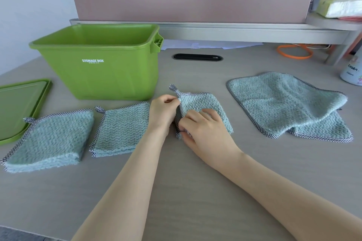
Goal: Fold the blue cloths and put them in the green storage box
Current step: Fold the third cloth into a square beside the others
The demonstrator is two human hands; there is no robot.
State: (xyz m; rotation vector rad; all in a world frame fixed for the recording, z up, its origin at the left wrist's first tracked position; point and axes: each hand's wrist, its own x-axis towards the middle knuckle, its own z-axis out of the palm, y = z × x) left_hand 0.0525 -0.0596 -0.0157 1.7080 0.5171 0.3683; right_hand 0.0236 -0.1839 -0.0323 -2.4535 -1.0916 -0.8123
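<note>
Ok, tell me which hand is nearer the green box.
Left. The left hand pinches the cloth edge just in front of the box's right corner; the right hand presses the cloth farther right.

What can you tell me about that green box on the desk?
The green storage box is glossy plastic, deep and rectangular, tapering downward, with a rolled rim and a ribbed handle lug on its right end. White lettering reads STORAGE BOX. It stands upright and open on the desk; what shows of its inside is bare. Its lid lies flat to the left, apart.
</note>
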